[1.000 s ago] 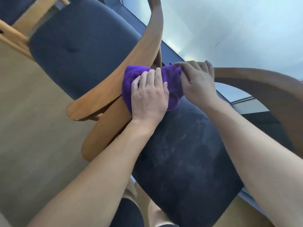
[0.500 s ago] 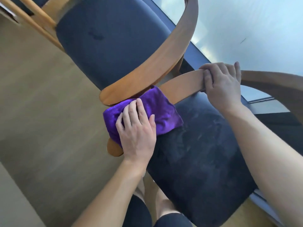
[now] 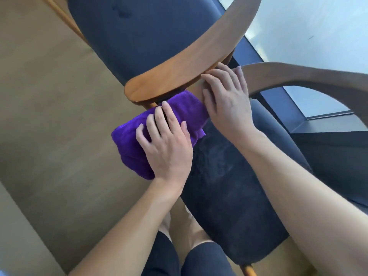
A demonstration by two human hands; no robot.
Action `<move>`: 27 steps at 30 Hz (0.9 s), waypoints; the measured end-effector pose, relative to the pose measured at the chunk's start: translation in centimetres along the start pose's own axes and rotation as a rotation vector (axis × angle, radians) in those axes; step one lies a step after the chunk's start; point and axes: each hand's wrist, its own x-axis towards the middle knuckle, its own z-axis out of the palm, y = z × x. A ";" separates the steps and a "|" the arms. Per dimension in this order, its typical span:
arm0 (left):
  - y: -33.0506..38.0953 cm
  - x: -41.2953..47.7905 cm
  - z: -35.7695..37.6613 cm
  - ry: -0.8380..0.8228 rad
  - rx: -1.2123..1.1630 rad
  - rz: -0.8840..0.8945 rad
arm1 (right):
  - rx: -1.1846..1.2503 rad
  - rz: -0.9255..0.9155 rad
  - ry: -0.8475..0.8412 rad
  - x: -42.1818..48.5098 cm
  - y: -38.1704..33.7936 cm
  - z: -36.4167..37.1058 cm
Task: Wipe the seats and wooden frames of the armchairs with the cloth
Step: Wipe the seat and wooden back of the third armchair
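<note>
- Purple cloth point(image 3: 137, 148) is bunched in a thick fold over the front end of the near armchair's wooden frame point(image 3: 298, 76), just left of centre in your view.
- Your left hand point(image 3: 166, 144) lies on top of the cloth, fingers spread and only slightly bent, pressing it down. The fingertips point toward 11 o'clock.
- Your right hand point(image 3: 227, 100) rests flat on the same wooden frame, at 1 o'clock from the left hand. Its fingers are nearly straight and grip nothing.
- The two hands sit close side by side, with a strip of cloth showing between them.
- The near seat point(image 3: 229, 196), dark fabric with pale streaks, runs from your hands toward 5 o'clock.
- From your right hand the curved frame sweeps off toward 3 o'clock.
- A second armchair's dark seat point(image 3: 139, 36) fills 12 o'clock. Its wooden armrest point(image 3: 179, 70) crosses just above the cloth and your right fingertips.
- Wood-toned floor point(image 3: 49, 116) lies at 9 o'clock.
- Your dark shorts point(image 3: 199, 261) show at 6 o'clock.
</note>
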 end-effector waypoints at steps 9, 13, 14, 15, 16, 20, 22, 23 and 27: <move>8.7 3.8 0.4 0.120 -0.110 0.143 | 0.301 0.063 0.088 -0.1 2.4 -2.6; 9.7 4.4 0.5 0.132 -0.153 0.187 | 0.261 0.118 0.104 0.0 3.4 -3.1; 9.3 4.3 0.5 0.136 -0.161 0.193 | 0.255 0.108 0.104 -0.2 3.2 -2.9; 8.8 4.1 0.6 0.143 -0.172 0.196 | 0.251 0.097 0.106 -0.4 2.9 -2.6; 8.1 3.9 0.7 0.151 -0.188 0.194 | 0.246 0.089 0.111 -0.7 2.5 -2.4; 4.3 2.4 0.7 0.156 -0.223 0.106 | 0.239 0.023 0.071 -1.7 -0.4 -1.0; 1.8 1.1 0.8 0.158 -0.217 0.061 | 0.231 -0.029 0.028 -2.7 -2.9 -0.3; 0.4 0.4 0.9 0.154 -0.210 0.049 | 0.226 -0.049 0.008 -3.3 -4.2 0.1; -4.3 -2.4 1.1 0.112 -0.192 -0.008 | 0.239 -0.092 -0.060 -5.0 -9.1 1.5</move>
